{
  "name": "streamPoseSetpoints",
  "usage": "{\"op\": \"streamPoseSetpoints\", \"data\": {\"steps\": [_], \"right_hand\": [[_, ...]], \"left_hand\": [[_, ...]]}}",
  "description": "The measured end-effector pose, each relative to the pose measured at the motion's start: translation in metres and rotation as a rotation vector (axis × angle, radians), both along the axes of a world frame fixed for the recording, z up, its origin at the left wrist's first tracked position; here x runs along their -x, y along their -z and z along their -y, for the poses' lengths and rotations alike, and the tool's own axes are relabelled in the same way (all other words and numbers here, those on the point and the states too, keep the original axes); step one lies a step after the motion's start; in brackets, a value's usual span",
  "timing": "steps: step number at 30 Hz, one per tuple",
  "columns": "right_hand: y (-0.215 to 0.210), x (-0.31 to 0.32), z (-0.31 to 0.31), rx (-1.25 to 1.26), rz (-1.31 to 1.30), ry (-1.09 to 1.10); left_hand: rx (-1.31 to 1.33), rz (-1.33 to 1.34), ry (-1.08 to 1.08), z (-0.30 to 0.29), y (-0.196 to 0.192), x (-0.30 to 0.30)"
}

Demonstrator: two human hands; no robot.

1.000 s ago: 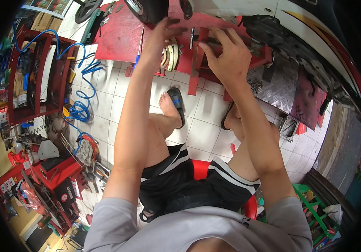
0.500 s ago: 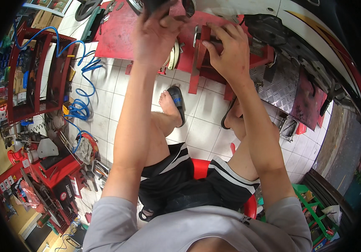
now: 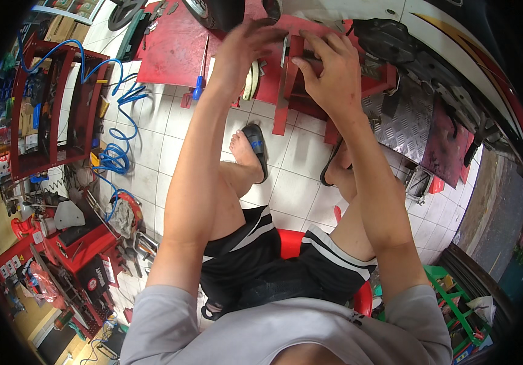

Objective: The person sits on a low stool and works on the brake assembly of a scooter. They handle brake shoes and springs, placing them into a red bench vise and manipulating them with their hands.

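My left hand (image 3: pixel 241 53) reaches over the red lift platform (image 3: pixel 167 58), fingers stretched toward the right and slightly blurred, with nothing visible in them. Just beyond it stands a motorcycle wheel (image 3: pixel 223 13). Left of that wrist, a screwdriver (image 3: pixel 198 89) with a blue handle lies across the platform's near edge. My right hand (image 3: pixel 333 70) rests on the red metal wheel clamp (image 3: pixel 282 100), thumb and fingers apart over its edge; the fingertips are partly hidden. Between my hands, a pale curved part (image 3: pixel 251 82) sits at the platform edge, partly covered by the left hand.
A red shelf cart (image 3: pixel 60 109) and a coiled blue air hose (image 3: pixel 114 159) stand at the left. Tools crowd a red cabinet (image 3: pixel 85 246) at lower left. Dark motorcycle bodywork (image 3: pixel 389 45) fills the upper right. A green rack (image 3: pixel 456 304) is at lower right.
My left hand has moved down and slightly right, away from the wheel. The blue-handled screwdriver, previously covered by that arm, now shows. My right hand stays in place.
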State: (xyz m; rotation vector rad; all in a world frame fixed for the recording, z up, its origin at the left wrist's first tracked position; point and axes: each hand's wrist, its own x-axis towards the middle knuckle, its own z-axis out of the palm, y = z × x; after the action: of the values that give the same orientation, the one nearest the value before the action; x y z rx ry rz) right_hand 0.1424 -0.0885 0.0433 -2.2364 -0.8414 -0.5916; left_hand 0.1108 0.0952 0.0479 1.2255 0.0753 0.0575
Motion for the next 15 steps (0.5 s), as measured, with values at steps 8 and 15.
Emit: {"op": "streamPoseSetpoints", "data": {"steps": [8, 15], "right_hand": [[0.001, 0.001, 0.002, -0.007, -0.043, -0.006], [0.002, 0.002, 0.002, -0.016, -0.079, -0.009]], "left_hand": [[0.066, 0.020, 0.055, -0.001, 0.002, -0.001], [-0.321, -0.243, 0.055, -0.002, 0.009, -0.001]]}}
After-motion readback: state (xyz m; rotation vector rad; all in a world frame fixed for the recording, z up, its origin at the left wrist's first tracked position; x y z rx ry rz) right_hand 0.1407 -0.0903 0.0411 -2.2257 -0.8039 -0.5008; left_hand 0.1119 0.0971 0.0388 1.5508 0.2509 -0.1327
